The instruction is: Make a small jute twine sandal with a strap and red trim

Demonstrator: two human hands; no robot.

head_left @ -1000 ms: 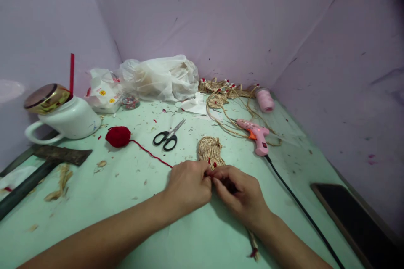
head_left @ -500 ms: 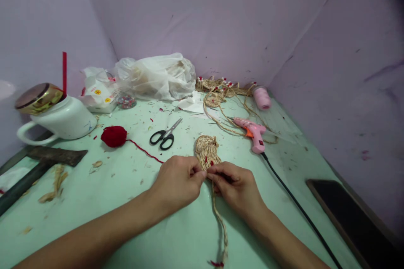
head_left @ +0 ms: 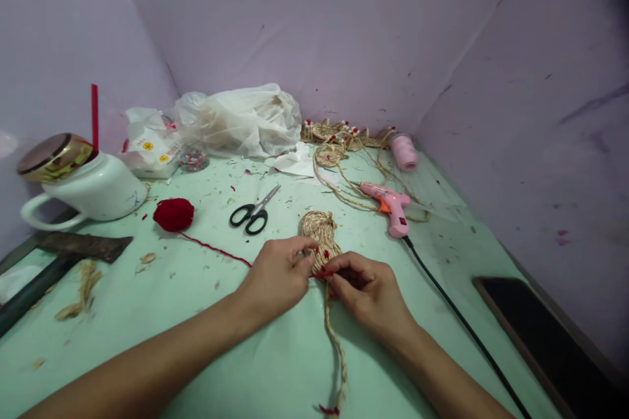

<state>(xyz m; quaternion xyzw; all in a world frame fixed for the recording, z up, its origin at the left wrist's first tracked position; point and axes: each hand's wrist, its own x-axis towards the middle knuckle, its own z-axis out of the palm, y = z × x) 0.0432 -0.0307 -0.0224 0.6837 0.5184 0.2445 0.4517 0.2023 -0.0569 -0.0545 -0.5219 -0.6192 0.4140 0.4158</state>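
A coiled, braided straw piece [head_left: 317, 226] lies flat in front of me, with red yarn bits at its lower part. Its braided tail [head_left: 335, 340] runs toward me and ends in a red tie. My right hand [head_left: 366, 285] pinches red yarn [head_left: 322, 274] between thumb and forefinger at the piece's lower edge. Beside the piece on the left is my left hand [head_left: 280, 270], its thumb and forefinger slightly apart and the other fingers curled. The yarn passes through or under that hand; the curled fingers hide where. It leads back to a red yarn ball [head_left: 174, 215].
Black-handled scissors [head_left: 255, 211] lie beyond my left hand. A pink glue gun [head_left: 390, 204] with a black cord is at the right, near a dark flat slab [head_left: 535, 340]. Leftward are a hammer [head_left: 83, 245] and a white mug [head_left: 101, 190]. Plastic bags [head_left: 246, 119] and pink thread [head_left: 403, 152] stand behind.
My left thumb and forefinger have parted from their pinch near the right fingertips. Red yarn now shows between the two hands. The view has shifted slightly.
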